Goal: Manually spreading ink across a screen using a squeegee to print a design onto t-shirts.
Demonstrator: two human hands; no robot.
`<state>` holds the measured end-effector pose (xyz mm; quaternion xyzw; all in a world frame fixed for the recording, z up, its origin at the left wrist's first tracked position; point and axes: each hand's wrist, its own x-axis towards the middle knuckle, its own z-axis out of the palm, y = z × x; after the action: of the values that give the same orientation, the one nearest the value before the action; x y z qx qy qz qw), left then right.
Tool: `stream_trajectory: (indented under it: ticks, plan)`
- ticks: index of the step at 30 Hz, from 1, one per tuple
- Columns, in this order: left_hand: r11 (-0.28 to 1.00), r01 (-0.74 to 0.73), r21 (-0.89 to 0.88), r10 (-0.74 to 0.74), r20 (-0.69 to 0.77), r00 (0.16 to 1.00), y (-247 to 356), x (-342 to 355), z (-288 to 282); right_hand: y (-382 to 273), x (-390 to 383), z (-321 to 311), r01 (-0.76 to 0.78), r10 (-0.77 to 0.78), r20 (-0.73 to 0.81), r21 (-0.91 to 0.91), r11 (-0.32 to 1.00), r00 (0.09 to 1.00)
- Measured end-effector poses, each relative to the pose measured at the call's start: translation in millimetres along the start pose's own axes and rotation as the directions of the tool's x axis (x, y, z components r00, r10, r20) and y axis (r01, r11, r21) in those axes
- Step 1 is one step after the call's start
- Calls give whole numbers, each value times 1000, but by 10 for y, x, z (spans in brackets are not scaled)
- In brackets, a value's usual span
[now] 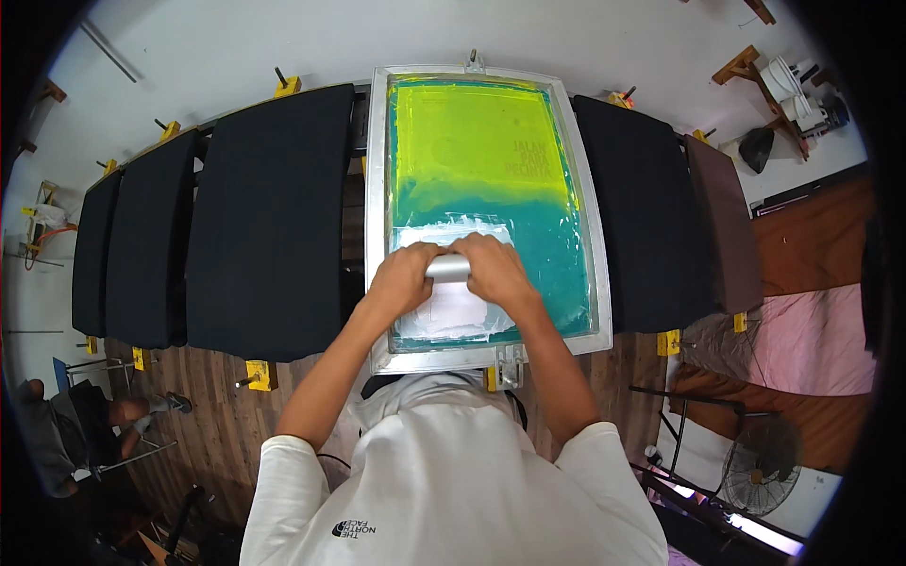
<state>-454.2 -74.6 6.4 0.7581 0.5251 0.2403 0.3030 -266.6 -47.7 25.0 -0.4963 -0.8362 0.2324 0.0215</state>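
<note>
In front of me lies a screen-printing frame (602,283) with a silver metal rim. Its mesh (472,123) is yellow-green at the far part and teal at the near part. White ink (453,316) is spread over the near left of the mesh. My left hand (408,275) and my right hand (493,270) are closed side by side on a silver squeegee (448,268), whose middle shows between them. The squeegee's blade edge is hidden. A metal clamp (509,366) sits on the near edge of the frame.
Black cloth-covered boards (274,217) stand in a row to the left, with another black board (632,208) and a brown board (725,226) to the right. Yellow blocks (261,374) hold their ends. A fan (763,462) stands at lower right. Someone sits (94,424) at lower left.
</note>
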Motion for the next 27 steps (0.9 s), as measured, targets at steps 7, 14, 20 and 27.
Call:
stream_trajectory:
  ticks: [7, 14, 20, 27]
  plan:
    - [998, -21, 53, 20, 33, 999, 141, -541, 286, -113, -551, 272, -10, 21, -76, 135, 991, 997]
    - [998, 43, -35, -38, 135, 990, 541, -1015, 234, -329, -1111, 245, 22, -16, -41, 135, 991, 999]
    - [998, -62, -14, 60, -106, 993, 120, -205, 100, -83, -211, 19, 3, -2, -95, 8, 1000, 995]
    - [1000, -26, 17, 26, 1, 1000, 141, -583, 335, -126, -590, 318, 57, -33, -193, 120, 991, 981]
